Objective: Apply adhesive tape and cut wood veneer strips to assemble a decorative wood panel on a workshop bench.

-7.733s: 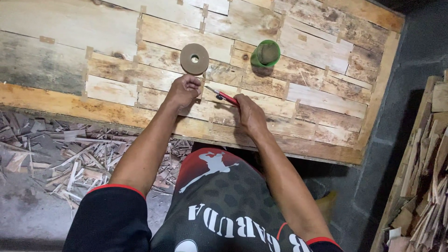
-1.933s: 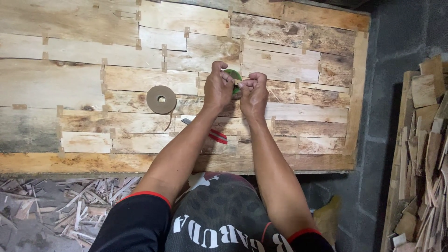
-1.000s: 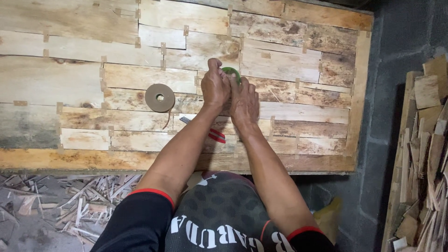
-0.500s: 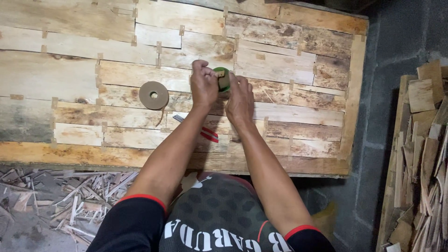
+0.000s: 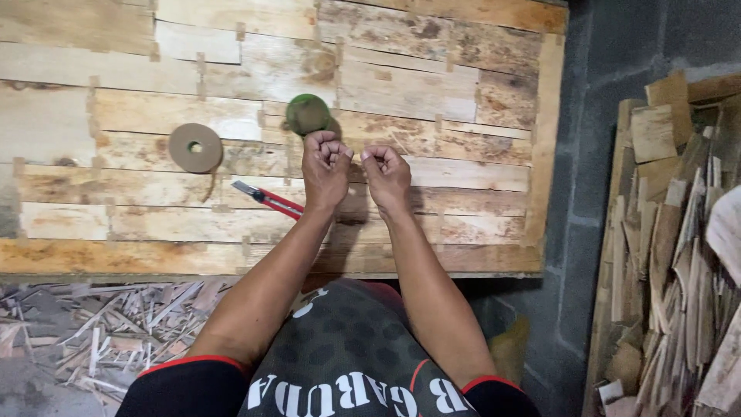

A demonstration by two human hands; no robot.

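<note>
Nearest: wood scraps [image 5: 100, 332] on the floor below the desk [image 5: 478, 255] edge. Above the patchwork planks, left hand [image 5: 324, 166] and right hand [image 5: 386, 174] side by side, fingers clenched into fists; anything grasped inside, impossible to tell. Left of the wrists, red utility knife [image 5: 268, 201]. Farther left, brown tape roll [image 5: 195, 147]; just beyond the left knuckles, green spool [image 5: 307, 114].

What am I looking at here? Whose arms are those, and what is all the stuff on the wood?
The picture comes from a camera worn on a person's head, looking down, so the arms are that person's own. The left hand and right hand are closed into fists side by side; whether they pinch something small is too hard to see. Below them is a panel of patched wooden boards. On it lie a brown tape roll, a green roll and a red cutter knife. Wood scraps are stacked at the right.
</note>
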